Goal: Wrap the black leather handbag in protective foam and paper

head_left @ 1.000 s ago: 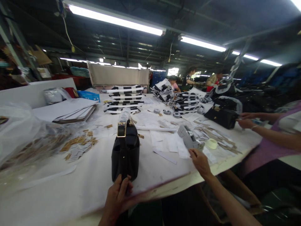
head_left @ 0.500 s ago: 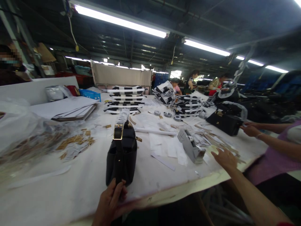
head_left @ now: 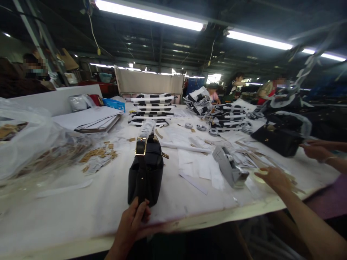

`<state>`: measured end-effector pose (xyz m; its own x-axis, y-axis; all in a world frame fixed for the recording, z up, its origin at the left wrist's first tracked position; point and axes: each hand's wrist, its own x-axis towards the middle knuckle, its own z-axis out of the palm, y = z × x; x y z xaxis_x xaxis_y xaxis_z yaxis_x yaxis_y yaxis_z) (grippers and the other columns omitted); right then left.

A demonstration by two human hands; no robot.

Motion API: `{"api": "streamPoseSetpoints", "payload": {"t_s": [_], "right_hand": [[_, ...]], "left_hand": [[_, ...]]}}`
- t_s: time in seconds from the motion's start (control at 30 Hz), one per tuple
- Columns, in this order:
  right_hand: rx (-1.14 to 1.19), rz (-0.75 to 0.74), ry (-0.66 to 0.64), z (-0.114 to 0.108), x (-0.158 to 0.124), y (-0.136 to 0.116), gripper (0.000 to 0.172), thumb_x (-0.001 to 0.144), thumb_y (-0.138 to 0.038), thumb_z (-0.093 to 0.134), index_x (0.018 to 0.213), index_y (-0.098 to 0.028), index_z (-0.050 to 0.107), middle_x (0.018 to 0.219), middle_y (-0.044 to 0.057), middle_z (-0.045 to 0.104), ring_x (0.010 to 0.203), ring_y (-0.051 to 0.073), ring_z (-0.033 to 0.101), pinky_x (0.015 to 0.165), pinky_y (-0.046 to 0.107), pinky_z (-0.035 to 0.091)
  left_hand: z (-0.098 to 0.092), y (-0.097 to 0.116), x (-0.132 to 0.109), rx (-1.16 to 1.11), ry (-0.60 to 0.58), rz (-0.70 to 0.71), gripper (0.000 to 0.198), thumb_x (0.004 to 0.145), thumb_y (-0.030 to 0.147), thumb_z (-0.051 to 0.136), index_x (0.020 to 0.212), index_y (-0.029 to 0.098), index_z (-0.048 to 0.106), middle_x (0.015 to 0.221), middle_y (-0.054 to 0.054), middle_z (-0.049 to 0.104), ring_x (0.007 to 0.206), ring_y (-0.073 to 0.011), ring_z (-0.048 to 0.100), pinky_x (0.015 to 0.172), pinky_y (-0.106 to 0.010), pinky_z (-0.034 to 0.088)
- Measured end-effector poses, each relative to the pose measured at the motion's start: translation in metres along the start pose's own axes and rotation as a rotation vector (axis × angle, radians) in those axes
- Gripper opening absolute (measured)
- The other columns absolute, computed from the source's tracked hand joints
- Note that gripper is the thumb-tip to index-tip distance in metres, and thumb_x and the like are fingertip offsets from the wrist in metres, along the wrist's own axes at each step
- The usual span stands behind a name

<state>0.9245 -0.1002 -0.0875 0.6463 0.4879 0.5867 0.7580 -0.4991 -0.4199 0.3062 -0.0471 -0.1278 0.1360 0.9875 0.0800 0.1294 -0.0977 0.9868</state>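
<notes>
A black handbag [head_left: 148,169] stands end-on at the table's front, with a gold buckle [head_left: 141,146] on its strap and clear wrapping [head_left: 148,128] round its handle. My left hand [head_left: 135,215] pinches the lower end of the strap at the bag's near side. Out to the right, my right hand [head_left: 275,179] stretches low over the table, fingers extended and apart over a pale yellow round piece [head_left: 260,176], perhaps a tape roll. Whether the fingertips press on it is hard to see. Just left of that hand sits a grey tape dispenser [head_left: 230,168].
Tan and white tags [head_left: 100,157] lie loose beside a plastic bag [head_left: 27,144]. Stacked black-and-white wrapped pieces [head_left: 151,108] stand at the back. At right, a co-worker's hand [head_left: 317,151] touches another black handbag [head_left: 278,139]. White paper strips [head_left: 199,168] cover the middle.
The whole view has shifted, so things sit further right. My left hand keeps its pinch on the strap. My right hand's fingers now lie more over the yellow piece.
</notes>
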Motion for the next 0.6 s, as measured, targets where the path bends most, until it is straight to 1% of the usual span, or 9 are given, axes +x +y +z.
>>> {"api": "streamPoseSetpoints", "payload": {"t_s": [0.07,0.1,0.17,0.2,0.27,0.37,0.47,0.53,0.6], "right_hand": [[-0.018,-0.020,-0.050,-0.011,-0.004,-0.018,0.037,0.071,-0.053,0.066,0.063,-0.017,0.072,0.084,0.024,0.070,0.077,0.038,0.063,0.068,0.051,0.044],[-0.003,-0.056,-0.038,-0.017,-0.009,-0.032,0.043,0.075,-0.058,0.060,0.066,-0.018,0.071,0.088,0.022,0.070,0.082,0.037,0.063,0.072,0.050,0.045],[0.084,-0.188,0.032,-0.025,-0.026,-0.065,0.052,0.081,-0.066,0.048,0.069,-0.019,0.067,0.091,0.018,0.070,0.088,0.034,0.063,0.081,0.048,0.047],[0.141,-0.266,0.039,-0.028,-0.037,-0.084,0.054,0.082,-0.069,0.047,0.069,-0.020,0.065,0.090,0.016,0.069,0.088,0.032,0.063,0.084,0.047,0.047],[0.243,-0.379,-0.020,-0.028,-0.062,-0.121,0.050,0.082,-0.068,0.050,0.070,-0.021,0.062,0.087,0.012,0.068,0.086,0.028,0.063,0.085,0.043,0.047],[0.328,-0.428,-0.164,-0.016,-0.096,-0.163,0.042,0.083,-0.063,0.055,0.072,-0.023,0.058,0.086,0.008,0.066,0.083,0.025,0.061,0.081,0.040,0.047],[0.342,-0.388,-0.310,0.006,-0.117,-0.178,0.035,0.082,-0.057,0.057,0.073,-0.023,0.057,0.084,0.006,0.067,0.080,0.026,0.061,0.078,0.042,0.047],[0.331,-0.336,-0.377,0.021,-0.123,-0.177,0.034,0.082,-0.054,0.054,0.074,-0.022,0.060,0.082,0.006,0.068,0.078,0.026,0.061,0.077,0.042,0.047],[0.320,-0.299,-0.401,0.034,-0.125,-0.175,0.035,0.083,-0.053,0.051,0.079,-0.021,0.065,0.086,0.008,0.070,0.080,0.026,0.063,0.079,0.043,0.048]], "left_hand": [[-0.003,-0.002,0.002,0.008,-0.039,0.011,0.053,0.080,0.072,0.052,0.086,0.020,0.062,0.062,-0.002,0.064,0.055,-0.0196,0.061,0.056,-0.029,0.052],[-0.004,-0.002,0.003,0.005,-0.043,0.020,0.053,0.081,0.071,0.051,0.087,0.020,0.062,0.062,-0.002,0.064,0.055,-0.0194,0.061,0.056,-0.029,0.052],[-0.004,0.000,0.002,-0.014,-0.053,0.026,0.051,0.083,0.070,0.051,0.087,0.020,0.061,0.063,-0.002,0.064,0.056,-0.0188,0.061,0.056,-0.028,0.052],[-0.004,0.001,0.001,-0.029,-0.056,0.025,0.050,0.083,0.069,0.052,0.087,0.020,0.062,0.063,-0.002,0.064,0.055,-0.0185,0.061,0.056,-0.028,0.052],[-0.001,0.004,-0.002,-0.061,-0.038,0.026,0.048,0.083,0.067,0.054,0.087,0.020,0.062,0.063,-0.001,0.064,0.055,-0.0177,0.061,0.054,-0.027,0.052],[0.002,0.003,-0.003,-0.094,0.005,0.039,0.044,0.084,0.064,0.054,0.087,0.020,0.062,0.064,0.000,0.063,0.054,-0.0164,0.060,0.054,-0.026,0.051],[0.000,-0.003,0.000,-0.079,-0.038,0.051,0.045,0.084,0.064,0.053,0.086,0.020,0.061,0.063,0.000,0.063,0.053,-0.0169,0.060,0.053,-0.026,0.051],[-0.002,-0.008,0.003,-0.056,-0.067,0.063,0.046,0.085,0.064,0.052,0.086,0.019,0.061,0.064,-0.001,0.063,0.054,-0.0173,0.061,0.053,-0.027,0.051],[-0.003,-0.011,0.005,-0.048,-0.078,0.072,0.046,0.086,0.064,0.050,0.087,0.019,0.061,0.065,-0.002,0.063,0.055,-0.0174,0.061,0.054,-0.027,0.051]]}}
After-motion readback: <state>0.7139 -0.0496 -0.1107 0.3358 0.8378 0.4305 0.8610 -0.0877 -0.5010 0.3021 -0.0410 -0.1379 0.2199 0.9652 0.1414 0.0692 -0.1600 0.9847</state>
